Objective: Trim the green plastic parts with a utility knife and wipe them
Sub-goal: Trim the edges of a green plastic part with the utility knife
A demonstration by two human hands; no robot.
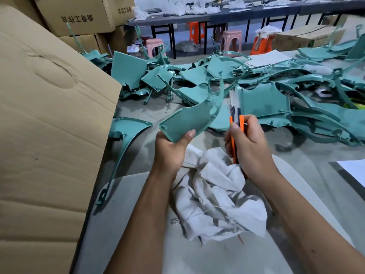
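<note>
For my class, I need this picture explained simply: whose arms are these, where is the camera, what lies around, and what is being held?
There is no machine here. One camera, worn on a person's head, looks down at their own bare arms. The left hand holds a curved green plastic part by its lower edge. The right hand has its grip round an orange utility knife, blade pointing up beside the part. A crumpled white cloth lies on the lap below. More green parts are heaped on the floor ahead, and a large cardboard box stands to the left.

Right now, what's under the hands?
A crumpled white cloth lies on the lap under the left hand and right hand. Whatever is beneath the cloth is covered.
</note>
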